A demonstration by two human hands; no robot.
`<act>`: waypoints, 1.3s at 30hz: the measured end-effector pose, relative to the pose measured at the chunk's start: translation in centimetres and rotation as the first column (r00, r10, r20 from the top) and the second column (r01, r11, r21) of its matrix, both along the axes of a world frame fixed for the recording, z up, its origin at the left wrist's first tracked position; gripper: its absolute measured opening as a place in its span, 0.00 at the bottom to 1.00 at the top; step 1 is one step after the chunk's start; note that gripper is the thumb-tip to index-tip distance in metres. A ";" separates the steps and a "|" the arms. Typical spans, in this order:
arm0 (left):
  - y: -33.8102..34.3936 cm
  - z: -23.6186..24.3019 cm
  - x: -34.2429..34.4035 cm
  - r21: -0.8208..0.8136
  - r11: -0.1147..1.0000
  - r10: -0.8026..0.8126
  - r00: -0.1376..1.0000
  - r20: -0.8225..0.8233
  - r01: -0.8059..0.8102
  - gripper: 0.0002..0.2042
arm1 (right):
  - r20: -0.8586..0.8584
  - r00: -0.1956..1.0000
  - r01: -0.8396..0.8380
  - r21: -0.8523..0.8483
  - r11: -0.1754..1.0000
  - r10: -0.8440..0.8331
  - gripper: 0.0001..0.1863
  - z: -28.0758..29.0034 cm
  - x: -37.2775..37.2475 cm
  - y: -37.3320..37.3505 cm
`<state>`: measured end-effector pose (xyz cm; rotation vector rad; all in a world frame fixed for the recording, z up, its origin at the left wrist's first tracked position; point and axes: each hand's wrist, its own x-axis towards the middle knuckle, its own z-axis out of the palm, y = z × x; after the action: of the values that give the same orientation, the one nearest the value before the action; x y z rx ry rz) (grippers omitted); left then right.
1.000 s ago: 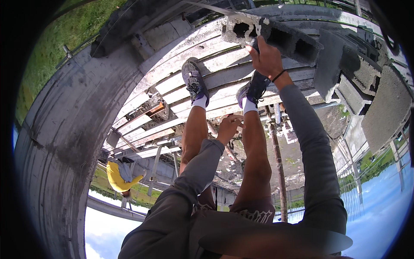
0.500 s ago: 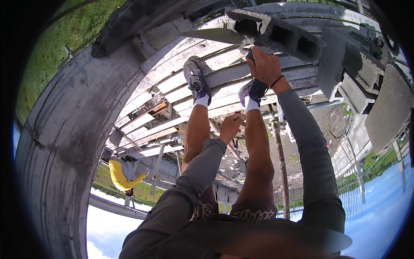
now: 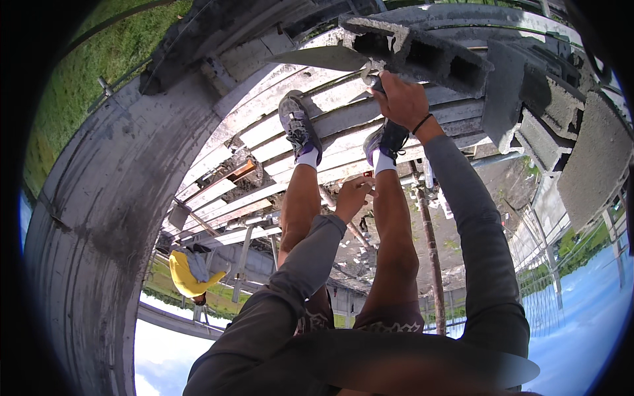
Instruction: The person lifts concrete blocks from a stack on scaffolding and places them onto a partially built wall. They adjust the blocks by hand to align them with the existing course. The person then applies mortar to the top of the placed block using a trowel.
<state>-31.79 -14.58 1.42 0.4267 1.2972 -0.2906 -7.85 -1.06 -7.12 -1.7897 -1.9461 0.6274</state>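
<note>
Left hand (image 3: 353,198): fingers curled in toward the thumb, down by the right shin (image 3: 391,214). Honestly can't tell if anything's pinched in there.
Left arm (image 3: 307,247): elbow bent, forearm slanting up and rightward across the body, grey sleeve ending short of the wrist.
Trowel (image 3: 320,58): out past the shoes (image 3: 299,125), above the pale boards (image 3: 340,123) in view, near the left end of a hollow block (image 3: 446,61).
Trowel direction: tip points to the person's left, blade's long axis pretty much sideways, handle end dropping a bit into the fist.
Right hand (image 3: 404,102): wrapped snug around the dark handle, back of the hand mostly up.
Right arm (image 3: 475,218): stretched well forward, forearm leaning up-left, black band (image 3: 422,123) on the wrist.
Grey blocks (image 3: 594,162): piled at far right.
</note>
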 end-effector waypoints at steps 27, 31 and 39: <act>0.1 0.4 -0.1 0.024 1.000 -0.016 1.000 0.002 0.016 0.16 | 0.110 0.994 0.046 -0.316 0.948 -0.012 0.24 -0.9 1.6 0.9; 0.3 0.5 -0.1 -0.006 0.999 -0.032 0.999 0.014 0.032 0.16 | -0.047 0.987 0.132 -0.282 0.950 -0.151 0.25 -0.8 1.5 1.0; 0.8 0.4 -0.4 0.023 0.999 -0.026 1.000 0.009 0.026 0.16 | 0.032 0.989 0.147 -0.218 0.965 -0.143 0.21 -1.1 1.0 0.5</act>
<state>-32.16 -13.79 1.80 0.4642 1.2880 -0.2957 -6.88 -0.61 -8.17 -2.0544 -1.7927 0.8073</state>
